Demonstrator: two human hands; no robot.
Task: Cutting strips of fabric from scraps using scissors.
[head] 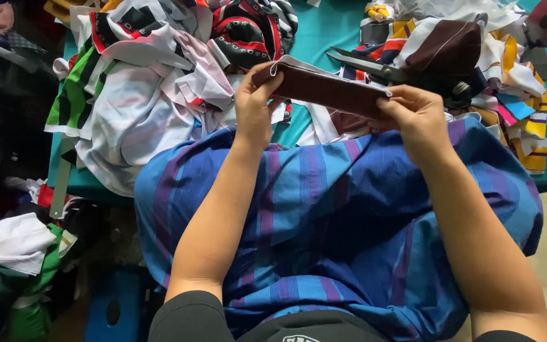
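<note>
A folded maroon fabric strip (324,90), edged in white along its top, is held up above the person's lap, stretched between both hands and tilted so its left end sits higher than its right. The left hand (256,104) has its grip closed on the strip's left end, thumb in front and fingers curled over the top edge. The right hand (416,114) pinches the right end, grip narrow, fingertips pressed on the corner. Below the strip lies a blue and purple striped cloth (343,228) covering the lap, with open room between it and the strip. Just behind the strip, large black scissors (375,68) rest on the teal table (324,28), blades pointing left, near the right hand. To the left a pile of white, green and black striped garment pieces (134,82) spills over the table's near edge. To the right a heap of yellow, maroon and white scraps (508,69) crowds the table. More fabric (14,247) lies on the floor at left.
</note>
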